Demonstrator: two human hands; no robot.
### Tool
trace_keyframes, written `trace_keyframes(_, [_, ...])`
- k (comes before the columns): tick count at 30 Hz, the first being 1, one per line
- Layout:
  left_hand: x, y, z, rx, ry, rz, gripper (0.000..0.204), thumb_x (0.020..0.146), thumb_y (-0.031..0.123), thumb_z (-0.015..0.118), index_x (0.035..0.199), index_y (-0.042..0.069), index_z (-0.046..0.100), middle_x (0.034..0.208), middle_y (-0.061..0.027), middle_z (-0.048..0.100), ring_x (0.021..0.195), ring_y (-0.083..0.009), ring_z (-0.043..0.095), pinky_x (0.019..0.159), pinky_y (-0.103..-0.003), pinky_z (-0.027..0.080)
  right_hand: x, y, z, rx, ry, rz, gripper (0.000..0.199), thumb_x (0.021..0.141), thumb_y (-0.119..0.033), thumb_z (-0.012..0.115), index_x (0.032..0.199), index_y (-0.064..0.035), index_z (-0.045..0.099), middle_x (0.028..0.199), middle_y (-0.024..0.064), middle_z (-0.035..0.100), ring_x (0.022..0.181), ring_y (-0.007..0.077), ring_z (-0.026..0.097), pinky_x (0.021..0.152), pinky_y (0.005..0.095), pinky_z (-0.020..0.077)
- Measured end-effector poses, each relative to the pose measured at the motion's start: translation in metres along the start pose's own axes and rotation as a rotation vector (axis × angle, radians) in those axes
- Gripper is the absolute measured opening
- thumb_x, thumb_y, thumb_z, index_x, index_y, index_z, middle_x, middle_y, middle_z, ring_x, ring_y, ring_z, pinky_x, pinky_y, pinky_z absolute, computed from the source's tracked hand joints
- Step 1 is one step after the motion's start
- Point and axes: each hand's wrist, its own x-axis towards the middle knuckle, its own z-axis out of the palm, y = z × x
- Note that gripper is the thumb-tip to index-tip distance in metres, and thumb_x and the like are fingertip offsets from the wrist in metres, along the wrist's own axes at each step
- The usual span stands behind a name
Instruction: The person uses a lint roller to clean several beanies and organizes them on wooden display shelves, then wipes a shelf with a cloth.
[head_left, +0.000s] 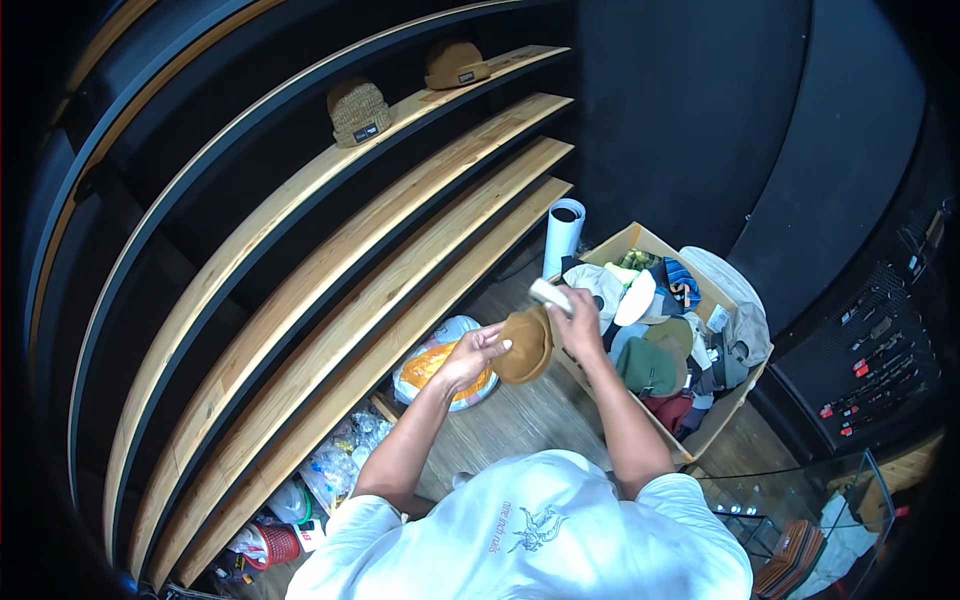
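In front of my chest, my left hand (472, 359) grips a tan-brown beanie (525, 346) by its left side, thumb on top. To the right of it, my right hand (578, 326) is closed around a small pale, block-shaped thing (550, 296), perhaps a brush; its underside is hidden. That block is just above the beanie's upper right edge, and I cannot tell whether they touch. Beyond my right hand stands an open cardboard box (632, 238) heaped with caps and hats, including a dark green hat (645, 366).
Long wooden shelves (330, 240) curve along the left, with a knitted beanie (358, 112) and a brown hat (456, 65) on one. A white tube (564, 238) stands behind the box. Bagged orange material (428, 370) and a red basket (272, 545) are low at left. A glass case (865, 490) is lower right.
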Motion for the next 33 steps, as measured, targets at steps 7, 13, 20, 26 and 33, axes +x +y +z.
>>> trace_keyframes(7, [0.002, -0.005, -0.012, -0.046, 0.002, -0.028, 0.045, 0.095, 0.005, 0.06, 0.138, -0.002, 0.048, 0.128, -0.0098, 0.062, 0.116, -0.0142, 0.059, 0.104, -0.028, 0.044, -0.021, -0.036, 0.007, 0.137, -0.209, -0.021, 0.035, 0.086, -0.022, 0.071, 0.115, -0.0022, 0.065, 0.109, 0.0191, 0.062, 0.104, 0.0347, 0.061, 0.092, 0.0403, 0.0483])
trace_keyframes(13, [0.008, -0.017, -0.018, -0.075, 0.07, -0.04, 0.045, 0.095, 0.005, 0.06, 0.138, -0.002, 0.048, 0.131, -0.0104, 0.061, 0.118, -0.0147, 0.058, 0.103, -0.028, 0.044, -0.028, -0.035, 0.008, 0.172, -0.138, 0.025, 0.038, 0.085, -0.021, 0.073, 0.118, -0.0031, 0.065, 0.105, 0.0162, 0.065, 0.101, 0.0318, 0.064, 0.093, 0.0402, 0.0482])
trace_keyframes(20, [0.01, -0.011, -0.008, -0.068, 0.029, -0.095, 0.047, 0.097, 0.004, 0.058, 0.142, -0.001, 0.045, 0.136, -0.0095, 0.058, 0.123, -0.0151, 0.055, 0.106, -0.028, 0.042, -0.03, 0.02, -0.003, -0.006, 0.032, 0.245, 0.037, 0.085, -0.02, 0.073, 0.114, 0.0005, 0.065, 0.105, 0.0191, 0.063, 0.098, 0.0339, 0.063, 0.089, 0.0415, 0.0496])
trace_keyframes(26, [0.017, -0.017, -0.021, -0.006, 0.002, -0.064, 0.042, 0.096, 0.004, 0.058, 0.137, 0.0, 0.05, 0.128, -0.0101, 0.062, 0.117, -0.0143, 0.058, 0.101, -0.028, 0.045, -0.036, -0.008, 0.018, 0.09, -0.073, 0.093, 0.039, 0.086, -0.027, 0.072, 0.114, -0.0001, 0.065, 0.106, 0.0195, 0.065, 0.101, 0.0365, 0.062, 0.093, 0.0409, 0.0472])
trace_keyframes(33, [0.01, 0.001, -0.023, -0.104, 0.001, -0.043, 0.042, 0.095, 0.002, 0.057, 0.137, 0.001, 0.05, 0.129, -0.0066, 0.059, 0.117, -0.0126, 0.054, 0.104, -0.027, 0.039, -0.041, 0.069, 0.012, 1.194, -0.243, 0.978, 0.044, 0.099, -0.034, 0.057, 0.133, -0.0071, 0.051, 0.119, 0.0093, 0.063, 0.103, 0.0273, 0.063, 0.092, 0.0458, 0.0511])
